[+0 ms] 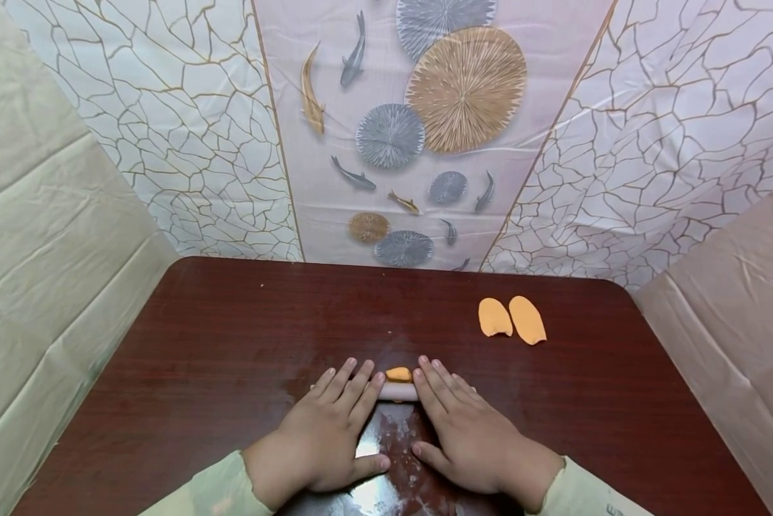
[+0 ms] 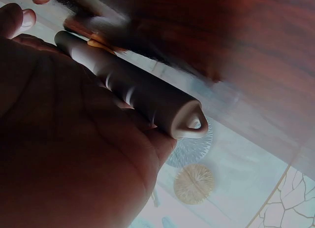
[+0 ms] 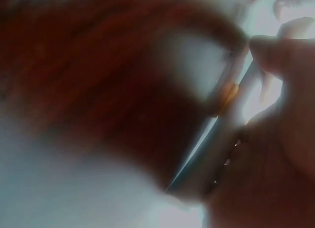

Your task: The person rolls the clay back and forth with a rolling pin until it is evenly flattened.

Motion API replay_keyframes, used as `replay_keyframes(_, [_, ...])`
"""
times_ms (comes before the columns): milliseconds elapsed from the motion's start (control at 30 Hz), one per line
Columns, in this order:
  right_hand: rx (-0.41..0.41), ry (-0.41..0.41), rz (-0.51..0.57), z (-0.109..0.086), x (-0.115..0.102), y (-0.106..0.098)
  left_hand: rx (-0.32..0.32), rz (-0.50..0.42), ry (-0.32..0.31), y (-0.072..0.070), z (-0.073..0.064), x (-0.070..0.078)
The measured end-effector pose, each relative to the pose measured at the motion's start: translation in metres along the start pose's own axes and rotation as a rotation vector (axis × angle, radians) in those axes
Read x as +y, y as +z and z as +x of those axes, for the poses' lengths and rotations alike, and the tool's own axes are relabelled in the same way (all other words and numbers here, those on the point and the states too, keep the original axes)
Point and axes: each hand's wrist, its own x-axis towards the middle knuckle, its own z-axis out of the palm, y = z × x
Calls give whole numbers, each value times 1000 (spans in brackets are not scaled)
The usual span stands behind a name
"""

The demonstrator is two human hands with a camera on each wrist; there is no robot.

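Note:
A pale rolling pin (image 1: 397, 391) lies crosswise on the table near its front, with a loop at the end (image 2: 193, 123) seen in the left wrist view. Straight fingers of my left hand (image 1: 325, 430) rest on its left part. On its right part lie the extended fingers of my right hand (image 1: 473, 437). Both thumbs point inward toward each other. A small piece of orange dough (image 1: 399, 374) shows just beyond the pin, between the fingertips; the pin covers the rest of it. The right wrist view is blurred but shows the orange dough (image 3: 230, 94) against the pin.
Two flat orange oval dough pieces (image 1: 512, 319), each with one uneven end, lie at the back right of the dark wooden table (image 1: 264, 322). Wet-looking smears mark the tabletop between the hands. A patterned cloth wall (image 1: 335, 208) stands behind the table.

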Motion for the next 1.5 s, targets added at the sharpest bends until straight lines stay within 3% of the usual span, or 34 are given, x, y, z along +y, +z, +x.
replay_keyframes(567, [19,-18,-56,-4,-6,-1,-5,-70,14,3,-6,0])
replay_keyframes(1033, [47,44,-58,27,3,-5,-15,-153,-52,-1,30,-14])
replay_keyframes(1300, [55,78,-66,43,9,-3,33,-159,-92,0,42,-19])
replay_keyframes(1500, [9,101,-48,52,14,-6,23,-182,-115,-4,49,-23])
